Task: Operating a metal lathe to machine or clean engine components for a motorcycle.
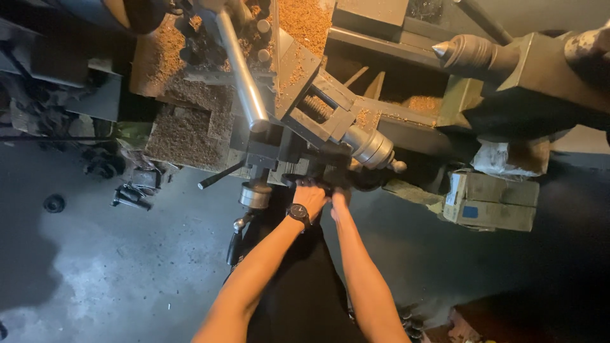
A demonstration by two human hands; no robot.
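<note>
I look down on a metal lathe. Both my arms reach forward to its black handwheel (330,182) on the carriage front. My left hand (311,195), with a black wristwatch (298,214) on the wrist, grips the wheel's rim. My right hand (339,202) holds the same wheel just beside it, fingers hidden under the rim. Above them sits the cross-slide with a round metal dial and handle (372,148). A long shiny steel bar (241,70) runs up from the carriage.
Brown metal chips (184,127) cover the lathe tray and bed. The tailstock with its pointed centre (467,51) stands at the upper right. A cardboard box (489,200) lies at the right. Black levers (219,176) stick out at the left above the grey concrete floor (114,267).
</note>
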